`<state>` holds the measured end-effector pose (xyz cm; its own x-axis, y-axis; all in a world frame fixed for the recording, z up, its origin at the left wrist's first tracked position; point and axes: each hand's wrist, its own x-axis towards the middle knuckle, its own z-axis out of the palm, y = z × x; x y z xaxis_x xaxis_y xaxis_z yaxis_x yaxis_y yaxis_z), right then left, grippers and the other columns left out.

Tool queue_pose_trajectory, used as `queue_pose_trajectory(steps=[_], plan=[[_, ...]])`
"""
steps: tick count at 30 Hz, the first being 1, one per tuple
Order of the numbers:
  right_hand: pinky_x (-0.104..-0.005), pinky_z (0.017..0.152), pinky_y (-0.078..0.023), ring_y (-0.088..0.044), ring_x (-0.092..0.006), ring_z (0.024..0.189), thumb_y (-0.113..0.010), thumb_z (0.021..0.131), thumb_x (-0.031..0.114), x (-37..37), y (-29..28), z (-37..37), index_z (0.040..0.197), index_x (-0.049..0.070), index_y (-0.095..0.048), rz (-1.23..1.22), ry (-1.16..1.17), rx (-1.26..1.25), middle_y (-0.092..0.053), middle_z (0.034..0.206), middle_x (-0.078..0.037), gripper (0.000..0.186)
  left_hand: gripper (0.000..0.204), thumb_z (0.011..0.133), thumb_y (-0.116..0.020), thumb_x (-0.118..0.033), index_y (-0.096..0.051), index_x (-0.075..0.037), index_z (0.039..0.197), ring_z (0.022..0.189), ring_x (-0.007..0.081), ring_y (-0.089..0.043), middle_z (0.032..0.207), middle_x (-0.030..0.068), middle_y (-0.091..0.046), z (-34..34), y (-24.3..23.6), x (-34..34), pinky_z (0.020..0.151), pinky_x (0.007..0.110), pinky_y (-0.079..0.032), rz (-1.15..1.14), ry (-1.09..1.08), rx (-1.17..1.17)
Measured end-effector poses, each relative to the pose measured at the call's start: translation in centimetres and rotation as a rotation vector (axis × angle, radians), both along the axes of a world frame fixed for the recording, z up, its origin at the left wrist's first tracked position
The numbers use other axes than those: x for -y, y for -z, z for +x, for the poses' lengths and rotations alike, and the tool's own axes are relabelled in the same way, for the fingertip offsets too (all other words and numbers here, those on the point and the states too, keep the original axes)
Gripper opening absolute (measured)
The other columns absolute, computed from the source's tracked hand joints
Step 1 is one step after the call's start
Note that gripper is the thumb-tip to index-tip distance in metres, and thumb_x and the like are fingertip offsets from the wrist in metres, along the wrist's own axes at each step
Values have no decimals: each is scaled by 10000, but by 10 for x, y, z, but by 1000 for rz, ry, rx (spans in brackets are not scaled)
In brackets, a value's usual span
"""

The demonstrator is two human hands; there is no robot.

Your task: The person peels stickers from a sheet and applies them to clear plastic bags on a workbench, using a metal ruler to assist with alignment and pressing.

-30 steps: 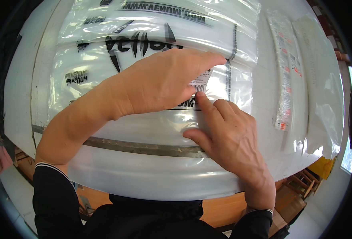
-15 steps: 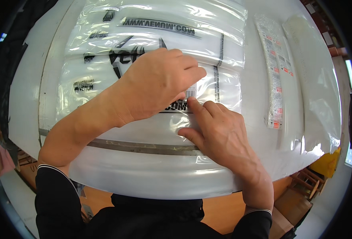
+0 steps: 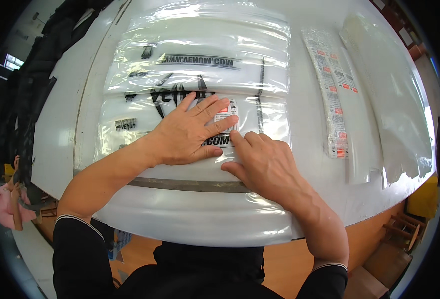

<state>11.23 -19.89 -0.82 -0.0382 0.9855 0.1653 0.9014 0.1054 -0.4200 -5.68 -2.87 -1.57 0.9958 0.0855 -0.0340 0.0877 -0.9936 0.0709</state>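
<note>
A stack of clear plastic bags (image 3: pixel 205 45) with black print lies in overlapping rows on the white table (image 3: pixel 307 194). On the top bag sits a small white and red barcode label (image 3: pixel 233 107), partly covered by fingers. My left hand (image 3: pixel 185 132) lies flat with fingers spread, its fingertips over the label's left and lower part. Just right of the label's lower edge, my right hand (image 3: pixel 267 167) rests on the bag, its index finger stretched forward and its thumb apart. The other right fingers bend slightly. Neither hand grips anything.
A metal strip (image 3: pixel 190 185) crosses the bags near the front edge. To the right lie a strip of label sheets (image 3: pixel 337 114) in clear wrap and a large plastic sheet (image 3: pixel 399 99). A person in pink (image 3: pixel 10 207) is at far left. Wooden stools (image 3: pixel 404 229) stand right.
My left hand has gone from closed and raised above the label to spread flat on it. The right hand stays by the label. The whole view has shifted slightly.
</note>
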Motion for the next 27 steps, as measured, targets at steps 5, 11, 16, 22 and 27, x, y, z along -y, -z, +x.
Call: queue_pose_trajectory(steps=[5, 11, 16, 22, 27], plan=[[-396, 593, -520, -663, -281, 780, -793, 831, 326, 5, -4, 3, 1079, -14, -605, 49, -6, -12, -629, 832, -114, 461, 808, 972, -359, -720, -402, -158, 1551, 1502, 384, -273, 1612, 157, -344, -2, 10, 2, 1198, 626, -182, 49, 11, 48], [-401, 605, -517, -660, -283, 784, -795, 827, 327, 6, 0, 1, 1175, -29, -606, -3, -17, 10, -631, 839, -110, 533, 846, 988, -336, -699, -391, -62, 1541, 1514, 325, -280, 1620, 146, -342, 4, 10, 1, 1234, 551, -167, 72, 97, 87], [-392, 595, -520, -662, -270, 780, -808, 812, 331, 5, -3, 3, 1195, -30, -606, 42, -20, 16, -633, 850, -105, 564, 763, 1018, -343, -638, -431, -66, 1515, 1516, 307, -284, 1606, 137, -373, 10, 9, -4, 1242, 525, -174, -91, 107, 70], [-424, 643, -528, -671, -311, 808, -817, 798, 326, 6, -3, 4, 1246, -4, -599, -42, -4, -38, -625, 865, -125, 598, 499, 998, -530, -420, -610, -53, 1329, 1413, 325, -446, 1495, 142, -520, 17, -23, -92, 1188, 547, -274, 65, -258, 398], [-415, 632, -529, -670, -304, 814, -817, 799, 325, 4, -9, 3, 1243, -6, -602, -67, -19, -44, -622, 860, -122, 594, 471, 1011, -487, -384, -607, -63, 1334, 1421, 366, -403, 1513, 146, -483, 16, -4, -210, 1169, 578, -276, 326, -961, 319]])
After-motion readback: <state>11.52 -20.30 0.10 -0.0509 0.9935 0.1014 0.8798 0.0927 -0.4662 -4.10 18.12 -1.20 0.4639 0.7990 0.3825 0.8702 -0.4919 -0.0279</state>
